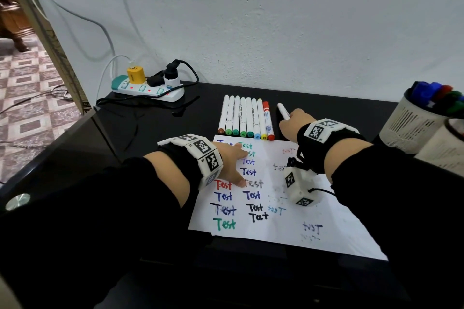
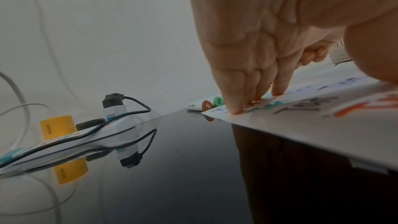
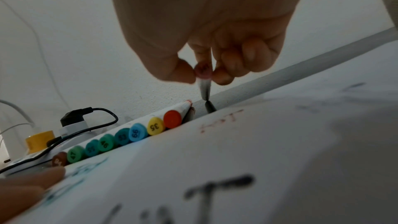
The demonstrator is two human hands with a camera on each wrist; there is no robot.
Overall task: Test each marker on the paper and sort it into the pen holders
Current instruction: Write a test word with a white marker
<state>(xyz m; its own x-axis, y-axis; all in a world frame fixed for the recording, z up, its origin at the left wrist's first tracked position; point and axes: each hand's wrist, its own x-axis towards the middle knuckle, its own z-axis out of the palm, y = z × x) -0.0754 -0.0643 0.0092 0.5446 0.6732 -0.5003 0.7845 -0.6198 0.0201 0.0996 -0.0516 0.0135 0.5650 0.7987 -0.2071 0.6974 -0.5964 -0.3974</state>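
Note:
A white paper [image 1: 301, 208] covered with "Test" words lies on the black table. My left hand [image 1: 231, 160] presses flat on its upper left part, fingers straight [image 2: 234, 108]. Beyond the paper, my right hand [image 1: 291, 120] pinches a white marker [image 1: 283, 110] with a pink end cap [image 3: 203, 70]; the marker's far tip touches the table [image 3: 205, 98]. Several white markers with coloured caps [image 1: 247, 118] lie in a row just left of it, also seen in the right wrist view [image 3: 137, 132].
Two white pen holders stand at the right edge, one [image 1: 411, 123] with several coloured markers inside, the other [image 1: 447, 145] nearer. A power strip [image 1: 148, 88] with plugs and cables sits at the back left. The wall runs close behind the table.

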